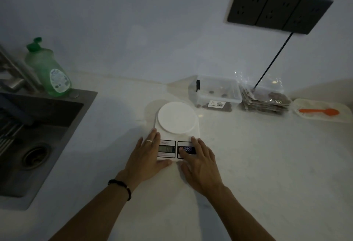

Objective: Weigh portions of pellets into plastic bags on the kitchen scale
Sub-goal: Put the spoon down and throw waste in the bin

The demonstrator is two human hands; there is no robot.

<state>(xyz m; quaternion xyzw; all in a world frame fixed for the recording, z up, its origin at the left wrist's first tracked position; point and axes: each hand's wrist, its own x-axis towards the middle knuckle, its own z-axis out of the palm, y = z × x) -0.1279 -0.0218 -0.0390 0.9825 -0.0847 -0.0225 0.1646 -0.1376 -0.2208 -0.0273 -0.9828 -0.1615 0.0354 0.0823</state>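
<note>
Here flat hands (pixel 147 156) (pixel 198 162) rest on the smooth white scale (pixel 176 118), round-plated.

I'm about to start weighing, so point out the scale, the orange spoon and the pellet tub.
scale (pixel 176 117): head view, centre of its round white platform.
orange spoon (pixel 319 111): head view, middle of the handle.
pellet tub (pixel 215 89): head view, clear front wall.
</note>
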